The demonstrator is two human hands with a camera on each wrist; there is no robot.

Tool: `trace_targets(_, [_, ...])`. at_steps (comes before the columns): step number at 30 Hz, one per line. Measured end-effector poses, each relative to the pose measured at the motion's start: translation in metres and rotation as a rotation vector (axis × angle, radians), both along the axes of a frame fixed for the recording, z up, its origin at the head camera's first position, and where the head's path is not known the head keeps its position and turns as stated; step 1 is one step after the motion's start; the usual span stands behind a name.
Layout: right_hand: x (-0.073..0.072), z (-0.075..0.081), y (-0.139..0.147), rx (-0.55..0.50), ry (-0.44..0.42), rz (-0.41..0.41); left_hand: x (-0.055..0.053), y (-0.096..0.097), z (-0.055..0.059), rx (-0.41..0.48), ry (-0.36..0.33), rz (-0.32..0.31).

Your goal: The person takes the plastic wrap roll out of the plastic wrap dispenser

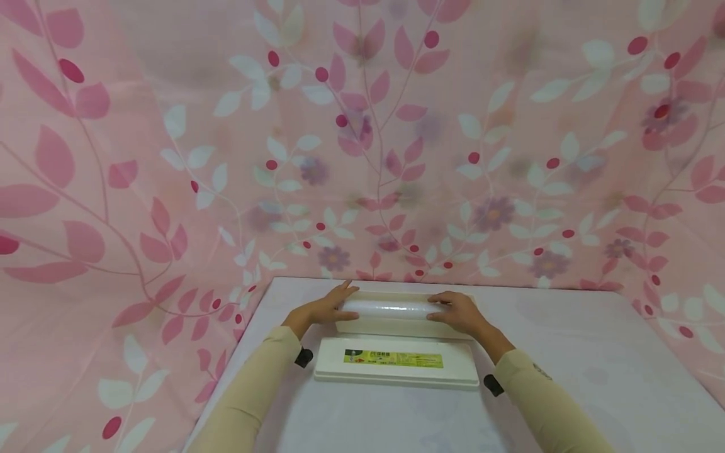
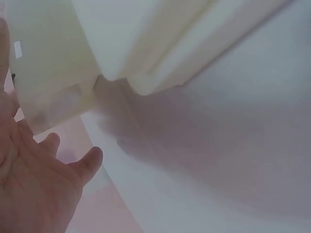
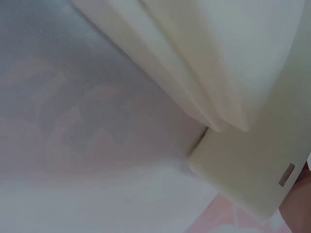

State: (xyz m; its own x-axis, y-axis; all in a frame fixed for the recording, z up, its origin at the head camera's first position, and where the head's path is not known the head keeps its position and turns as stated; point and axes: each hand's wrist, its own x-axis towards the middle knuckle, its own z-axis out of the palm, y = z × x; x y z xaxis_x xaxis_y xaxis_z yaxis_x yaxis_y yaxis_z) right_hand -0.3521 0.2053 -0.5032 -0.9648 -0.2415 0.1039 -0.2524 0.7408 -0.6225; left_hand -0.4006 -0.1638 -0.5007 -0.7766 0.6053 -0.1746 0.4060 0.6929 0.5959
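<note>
A shiny white roll of cling film (image 1: pixel 391 309) lies lengthwise in an off-white box base (image 1: pixel 385 328) toward the back of the table. My left hand (image 1: pixel 325 307) holds the roll's left end, thumb along its front side. At the other end my right hand (image 1: pixel 460 313) grips the roll between thumb and fingers. In front of the base rests the white box lid (image 1: pixel 396 374) with a yellow-green label. The left wrist view shows the left hand (image 2: pixel 41 179) beside the base's slotted end (image 2: pixel 53 63); its grip on the roll is hidden there.
A pale cloth covers the table (image 1: pixel 589 358). Pink curtains (image 1: pixel 362 138) with a leaf and flower pattern hang along its back and sides. The lid stands between the two forearms, close to the black wrist straps (image 1: pixel 494 385).
</note>
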Motion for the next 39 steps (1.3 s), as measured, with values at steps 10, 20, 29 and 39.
trace_targets(10, [-0.003, -0.006, 0.004, -0.012, -0.033, -0.011, 0.002, 0.002, 0.000, 0.031, -0.049, 0.021])
trace_targets(20, [-0.005, -0.010, 0.004, 0.067, -0.043, -0.029, 0.003, 0.003, -0.002, 0.004, -0.071, 0.045])
trace_targets(29, [-0.002, -0.007, 0.001, 0.077, -0.034, -0.038, 0.000, 0.000, -0.003, 0.013, -0.088, 0.058])
trace_targets(39, [-0.005, -0.006, 0.000, 0.111, -0.081, -0.064, -0.002, 0.004, 0.003, -0.072, -0.099, 0.042])
